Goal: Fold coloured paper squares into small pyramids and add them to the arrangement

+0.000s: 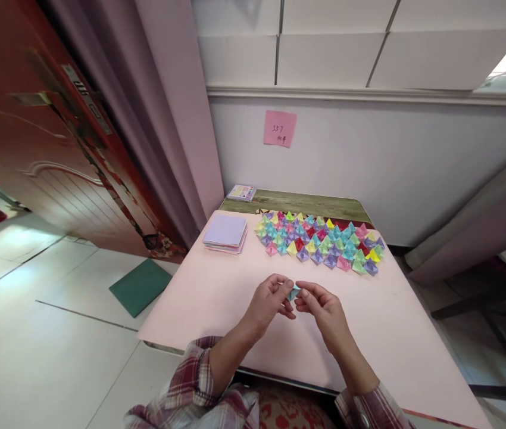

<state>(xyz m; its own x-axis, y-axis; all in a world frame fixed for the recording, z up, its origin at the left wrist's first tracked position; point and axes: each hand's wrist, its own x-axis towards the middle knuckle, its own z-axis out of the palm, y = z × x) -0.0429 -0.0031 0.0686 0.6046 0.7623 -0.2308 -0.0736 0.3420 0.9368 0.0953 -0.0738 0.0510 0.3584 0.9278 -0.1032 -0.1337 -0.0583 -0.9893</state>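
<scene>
Between my two hands is a small light-blue folded paper piece (293, 292), held just above the pink-covered table. My left hand (272, 302) pinches its left side between thumb and fingers. On the other side, my right hand (319, 305) grips it with thumb and forefinger. The fingers hide much of its shape. Beyond my hands lie rows of folded paper pieces (319, 238) in many colours, set close together. Left of those rows sits a stack of square paper sheets (225, 231) with a lilac sheet on top.
A packet with a printed cover (241, 192) lies at the table's back left corner. On the wall is a pink note (280, 128) with handwriting. A green board (140, 287) lies on the floor left of the table, near a red-brown door (52, 155).
</scene>
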